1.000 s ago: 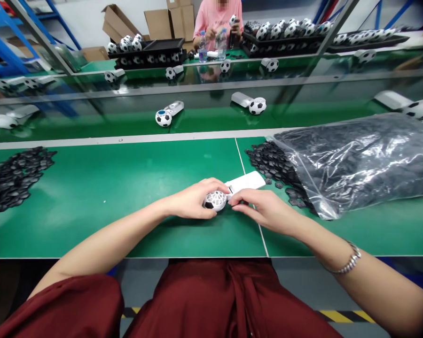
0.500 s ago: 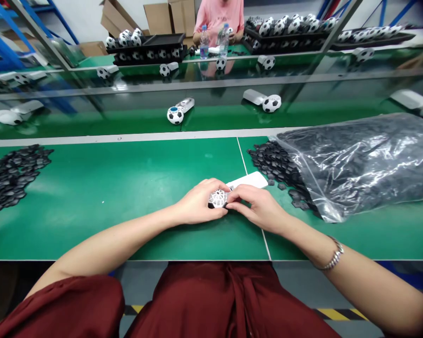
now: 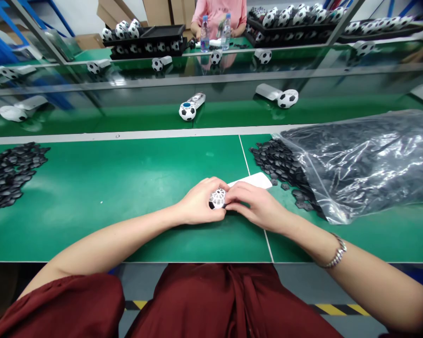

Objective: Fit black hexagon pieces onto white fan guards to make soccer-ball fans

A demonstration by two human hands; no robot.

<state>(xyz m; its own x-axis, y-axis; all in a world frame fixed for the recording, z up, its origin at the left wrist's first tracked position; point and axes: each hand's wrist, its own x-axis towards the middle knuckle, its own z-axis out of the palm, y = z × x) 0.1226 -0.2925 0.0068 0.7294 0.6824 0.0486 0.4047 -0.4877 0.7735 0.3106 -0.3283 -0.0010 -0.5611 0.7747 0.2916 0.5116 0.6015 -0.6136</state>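
A small white ball-shaped piece with black patches [image 3: 217, 199] is held over the green table [image 3: 127, 173]. My left hand [image 3: 205, 201] wraps round its left side, thumb below and fingers above. The fingertips of my right hand [image 3: 252, 203] are pinched at the ball's right edge; whatever lies between them is too small to make out. From behind my right hand a flat white handle [image 3: 259, 180] sticks out to the right. Loose black pieces [image 3: 278, 159] lie in a heap beyond it.
A clear plastic bag of black pieces [image 3: 377, 164] covers the right side. Another black heap [image 3: 14, 171] lies far left. Behind a pale rail [image 3: 144, 135], a green belt carries ball-ended items [image 3: 187, 111]. A person in pink [image 3: 218, 19] sits beyond, near trays [image 3: 146, 42].
The nearest ball-ended items on the belt have shifted to the right, those in the row behind slightly left. My hands have barely moved and remain at the ball.
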